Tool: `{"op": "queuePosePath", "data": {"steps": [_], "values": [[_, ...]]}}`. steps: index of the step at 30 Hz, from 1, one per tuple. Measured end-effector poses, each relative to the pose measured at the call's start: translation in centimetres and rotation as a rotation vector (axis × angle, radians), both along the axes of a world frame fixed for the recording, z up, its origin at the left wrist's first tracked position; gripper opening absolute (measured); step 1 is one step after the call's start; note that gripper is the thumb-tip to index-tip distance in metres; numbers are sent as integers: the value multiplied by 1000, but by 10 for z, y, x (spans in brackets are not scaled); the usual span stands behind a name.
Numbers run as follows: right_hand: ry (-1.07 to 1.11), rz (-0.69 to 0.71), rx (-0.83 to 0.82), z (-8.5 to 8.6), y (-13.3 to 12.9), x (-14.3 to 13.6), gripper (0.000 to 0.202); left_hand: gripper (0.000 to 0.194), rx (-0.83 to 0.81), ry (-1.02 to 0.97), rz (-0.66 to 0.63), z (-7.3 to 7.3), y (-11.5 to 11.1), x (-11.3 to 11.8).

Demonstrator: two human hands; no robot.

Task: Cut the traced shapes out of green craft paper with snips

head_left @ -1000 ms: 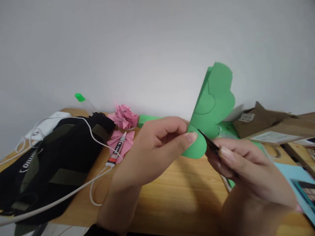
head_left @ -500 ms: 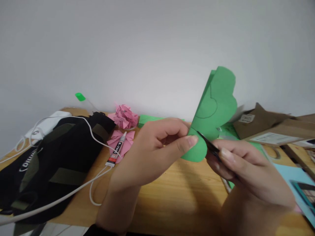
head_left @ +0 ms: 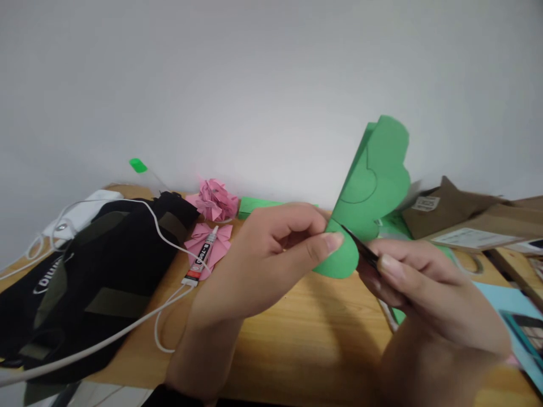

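Observation:
A folded sheet of green paper [head_left: 386,175] with a scalloped edge and a drawn curved line stands upright above the table. My left hand [head_left: 280,254] pinches its lower end by the fold, thumb in front. My right hand [head_left: 432,299] is closed around a pair of dark scissors [head_left: 362,249], their handles mostly hidden by the fingers. The blades reach into the paper from the right, between its lowest lobe and the part above, close to my left thumb.
At left lie a black bag [head_left: 123,271] and a white cable [head_left: 127,332]. A glue tube [head_left: 201,260] rests on pink folded paper [head_left: 220,240], near a pink paper flower [head_left: 216,199]. Brown cardboard [head_left: 470,217] and light-blue paper [head_left: 500,297] are at right on the wooden table [head_left: 305,350].
The upper part of the green paper has shifted slightly right. Both hands keep their grips with almost no movement, and the blades remain at the lower lobe.

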State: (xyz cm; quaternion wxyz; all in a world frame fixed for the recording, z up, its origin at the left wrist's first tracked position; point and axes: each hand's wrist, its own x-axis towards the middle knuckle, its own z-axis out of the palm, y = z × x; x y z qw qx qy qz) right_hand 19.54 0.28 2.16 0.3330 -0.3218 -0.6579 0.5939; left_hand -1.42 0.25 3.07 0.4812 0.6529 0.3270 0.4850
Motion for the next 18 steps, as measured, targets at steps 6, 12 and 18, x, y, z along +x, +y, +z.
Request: {"op": "queuePosePath", "data": {"steps": [6, 12, 18], "values": [[2, 12, -12, 1, 2, -2, 49, 32, 4, 18, 15, 0, 1, 0], [8, 33, -2, -1, 2, -1, 47, 30, 11, 11, -24, 1, 1, -1], [5, -2, -15, 1, 1, 0, 47, 31, 8, 13, -15, 0, 1, 0]]}}
